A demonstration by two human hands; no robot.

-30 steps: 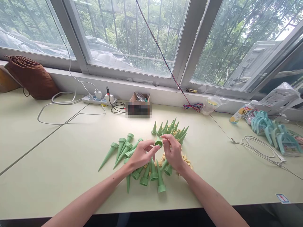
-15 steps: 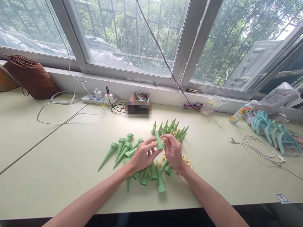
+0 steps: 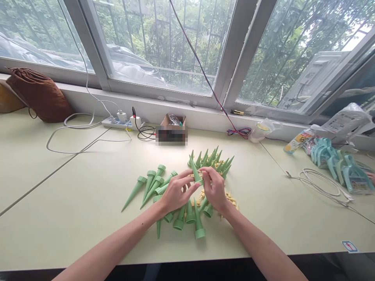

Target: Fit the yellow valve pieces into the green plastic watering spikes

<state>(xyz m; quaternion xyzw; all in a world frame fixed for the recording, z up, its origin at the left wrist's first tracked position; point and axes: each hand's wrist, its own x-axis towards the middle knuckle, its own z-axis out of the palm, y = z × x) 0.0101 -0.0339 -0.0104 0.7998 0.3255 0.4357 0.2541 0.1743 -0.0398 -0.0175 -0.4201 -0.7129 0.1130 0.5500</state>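
Observation:
My left hand [image 3: 178, 191] grips a green plastic plant watering spike [image 3: 195, 169] near its wide collar, the point tilted up and to the left. Against the spike's right side, the thumb and fingertips of my right hand [image 3: 213, 185] are pinched together; what they hold is too small and covered to make out. Loose green spikes [image 3: 150, 187] lie left of my hands, and others [image 3: 199, 228] lie below them. Beyond my hands, a group of green spikes [image 3: 212, 158] stands points up among small yellow pieces. More yellow plastic pieces [image 3: 231, 199] lie partly hidden behind my right wrist.
Along the window wall are a brown bag [image 3: 39, 95], a power strip [image 3: 109, 124] with cables, and a small cardboard box [image 3: 172, 121]. To the right lie a coiled white cable [image 3: 322, 183], a bottle [image 3: 299, 140] and light-blue packaged items [image 3: 336, 160]. Part of another person's hand [image 3: 371, 176] shows at the right edge.
The spike in my left hand has swung from its open collar facing me to its point up, then tilted a little further. My right fingers stay beside it.

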